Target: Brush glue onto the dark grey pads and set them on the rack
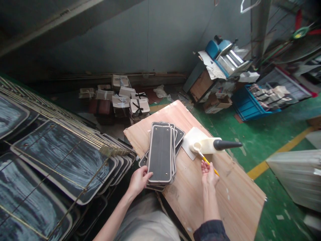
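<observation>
A stack of dark rectangular panels with pale edging [161,152] lies on the wooden board. My left hand [138,179] pinches the lower left corner of the top panel, which has small metal studs near its corners. In my right hand [209,174] is a thin brush with a yellow handle [206,160]. Its tip reaches into the mouth of a cream container [197,146] with white stuff inside. Behind that mouth lies a cream bottle with a long dark nozzle [227,144]. A white sheet [192,137] is under the container.
At left, a wire rack [105,150] carries several dark panels smeared with whitish streaks [67,157]. Tied bundles [139,106] sit on the floor beyond the wooden board [225,197]. A blue roller machine [225,55], a blue crate [247,103] and a fan [301,33] stand at back right.
</observation>
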{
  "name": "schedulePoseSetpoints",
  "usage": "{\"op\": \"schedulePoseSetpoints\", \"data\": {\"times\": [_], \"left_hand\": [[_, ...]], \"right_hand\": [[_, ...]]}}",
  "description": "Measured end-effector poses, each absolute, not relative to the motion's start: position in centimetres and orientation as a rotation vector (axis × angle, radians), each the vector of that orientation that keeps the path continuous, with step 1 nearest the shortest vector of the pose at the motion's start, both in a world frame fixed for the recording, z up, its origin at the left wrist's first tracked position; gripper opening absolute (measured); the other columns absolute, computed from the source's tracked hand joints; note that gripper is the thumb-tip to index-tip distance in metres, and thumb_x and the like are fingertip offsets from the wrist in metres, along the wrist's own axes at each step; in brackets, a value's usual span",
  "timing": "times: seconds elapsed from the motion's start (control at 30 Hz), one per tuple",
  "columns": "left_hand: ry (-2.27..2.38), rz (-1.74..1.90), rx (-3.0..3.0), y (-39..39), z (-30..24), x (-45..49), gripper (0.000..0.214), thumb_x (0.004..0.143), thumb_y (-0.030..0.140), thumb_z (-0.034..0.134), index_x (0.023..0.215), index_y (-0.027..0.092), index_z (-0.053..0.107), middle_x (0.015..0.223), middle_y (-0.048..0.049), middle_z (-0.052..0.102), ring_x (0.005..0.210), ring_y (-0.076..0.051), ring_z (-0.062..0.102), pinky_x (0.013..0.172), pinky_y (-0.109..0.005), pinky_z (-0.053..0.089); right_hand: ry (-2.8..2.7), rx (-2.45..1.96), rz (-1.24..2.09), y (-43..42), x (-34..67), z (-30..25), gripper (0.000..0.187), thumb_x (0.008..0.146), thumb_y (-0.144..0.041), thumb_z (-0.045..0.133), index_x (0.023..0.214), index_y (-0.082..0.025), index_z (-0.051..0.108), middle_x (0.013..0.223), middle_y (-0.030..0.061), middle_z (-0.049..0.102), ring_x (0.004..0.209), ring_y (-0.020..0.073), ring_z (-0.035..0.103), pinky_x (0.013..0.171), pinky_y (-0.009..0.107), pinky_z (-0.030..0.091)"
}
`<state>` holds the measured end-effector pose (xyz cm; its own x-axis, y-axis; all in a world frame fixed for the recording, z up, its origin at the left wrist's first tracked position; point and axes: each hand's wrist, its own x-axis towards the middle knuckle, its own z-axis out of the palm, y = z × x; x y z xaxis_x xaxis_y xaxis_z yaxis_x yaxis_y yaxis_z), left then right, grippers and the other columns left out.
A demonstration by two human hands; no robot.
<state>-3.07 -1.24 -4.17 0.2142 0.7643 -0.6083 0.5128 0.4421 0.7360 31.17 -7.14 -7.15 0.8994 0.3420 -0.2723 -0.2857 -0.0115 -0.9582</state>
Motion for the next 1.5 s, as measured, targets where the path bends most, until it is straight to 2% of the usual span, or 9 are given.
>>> {"op": "schedulePoseSetpoints", "data": {"times": [0.1, 0.23, 0.4, 0.53, 0.8, 0.97, 1.17, 1.3, 1.5], "left_hand": [[1.402, 0.267, 1.186, -1.2, -4.5, -3.3, 0.025, 0.078, 0.043, 0.057, 0.07, 0.019, 0.053, 0.046, 0.0061, 0.051, 0.034, -0.009, 0.046, 0.038, -0.019, 0.032], [1.372, 0.269, 1.151, -1.2, -4.6, -3.3, 0.025, 0.079, 0.042, 0.056, 0.069, 0.019, 0.052, 0.045, 0.006, 0.05, 0.034, -0.009, 0.045, 0.037, -0.019, 0.031], [1.404, 0.251, 1.109, -1.7, -4.8, -3.2, 0.027, 0.08, 0.043, 0.056, 0.07, 0.019, 0.05, 0.046, 0.0055, 0.053, 0.033, -0.009, 0.047, 0.037, -0.018, 0.031], [1.371, 0.294, 1.067, -2.2, -5.6, -3.3, 0.025, 0.083, 0.042, 0.05, 0.072, 0.019, 0.048, 0.048, 0.0041, 0.056, 0.032, -0.01, 0.051, 0.033, -0.016, 0.027], [1.369, 0.334, 1.096, -2.5, -5.8, -3.4, 0.021, 0.085, 0.035, 0.046, 0.071, 0.019, 0.048, 0.049, 0.0031, 0.058, 0.034, -0.01, 0.053, 0.035, -0.016, 0.029], [1.386, 0.337, 1.092, -2.5, -6.0, -3.3, 0.021, 0.085, 0.035, 0.046, 0.072, 0.018, 0.049, 0.05, 0.0027, 0.058, 0.034, -0.01, 0.054, 0.035, -0.016, 0.029], [1.363, 0.348, 1.073, -2.5, -6.2, -3.3, 0.021, 0.084, 0.034, 0.048, 0.071, 0.018, 0.048, 0.048, 0.0027, 0.058, 0.034, -0.01, 0.053, 0.035, -0.016, 0.031], [1.357, 0.344, 1.06, -2.5, -6.5, -3.4, 0.021, 0.084, 0.035, 0.048, 0.07, 0.019, 0.047, 0.047, 0.0037, 0.055, 0.032, -0.01, 0.05, 0.032, -0.016, 0.029], [1.34, 0.352, 1.051, -2.6, -7.0, -3.5, 0.021, 0.085, 0.037, 0.047, 0.073, 0.019, 0.047, 0.047, 0.004, 0.055, 0.033, -0.01, 0.051, 0.032, -0.015, 0.029]], "right_hand": [[-0.097, -1.479, 0.52, -7.6, 29.4, -4.8, 0.045, 0.064, -0.039, 0.083, 0.089, -0.016, 0.053, 0.073, 0.0041, 0.068, 0.072, 0.0234, 0.07, 0.064, 0.03, 0.06], [-0.45, -1.51, 0.606, -4.8, 25.8, -0.8, 0.042, 0.076, -0.038, 0.076, 0.106, -0.017, 0.055, 0.085, 0.0055, 0.068, 0.076, 0.0232, 0.069, 0.069, 0.034, 0.06], [-1.099, -1.591, 0.653, 0.6, 22.1, 1.9, 0.032, 0.09, -0.043, 0.059, 0.107, -0.016, 0.06, 0.095, 0.008, 0.064, 0.086, 0.0239, 0.066, 0.078, 0.038, 0.056], [-1.643, -1.577, 0.518, 3.7, 21.3, 2.3, 0.027, 0.098, -0.038, 0.045, 0.111, -0.021, 0.061, 0.104, 0.0084, 0.062, 0.097, 0.0234, 0.06, 0.086, 0.038, 0.05], [-2.119, -1.625, 0.355, 7.5, 21.4, 1.9, 0.03, 0.102, -0.028, 0.035, 0.119, -0.023, 0.059, 0.105, 0.0073, 0.06, 0.085, 0.0205, 0.06, 0.071, 0.028, 0.047], [-2.181, -1.654, 0.335, 5.3, 21.1, 1.9, 0.031, 0.102, -0.031, 0.034, 0.117, -0.023, 0.06, 0.097, 0.0071, 0.061, 0.08, 0.0204, 0.06, 0.067, 0.027, 0.045], [-2.231, -1.666, 0.589, -2.5, 20.1, 3.5, 0.027, 0.102, -0.03, 0.035, 0.114, -0.022, 0.058, 0.092, 0.0068, 0.059, 0.078, 0.0209, 0.059, 0.067, 0.028, 0.044], [-2.152, -1.655, 0.902, -7.2, 19.5, 5.0, 0.025, 0.102, -0.026, 0.035, 0.117, -0.023, 0.055, 0.096, 0.0067, 0.058, 0.083, 0.0203, 0.058, 0.071, 0.029, 0.045], [-1.95, -1.566, 1.301, -6.9, 19.1, 6.9, 0.019, 0.1, -0.027, 0.042, 0.11, -0.025, 0.058, 0.1, 0.0036, 0.061, 0.09, 0.0182, 0.059, 0.078, 0.027, 0.047]]}}
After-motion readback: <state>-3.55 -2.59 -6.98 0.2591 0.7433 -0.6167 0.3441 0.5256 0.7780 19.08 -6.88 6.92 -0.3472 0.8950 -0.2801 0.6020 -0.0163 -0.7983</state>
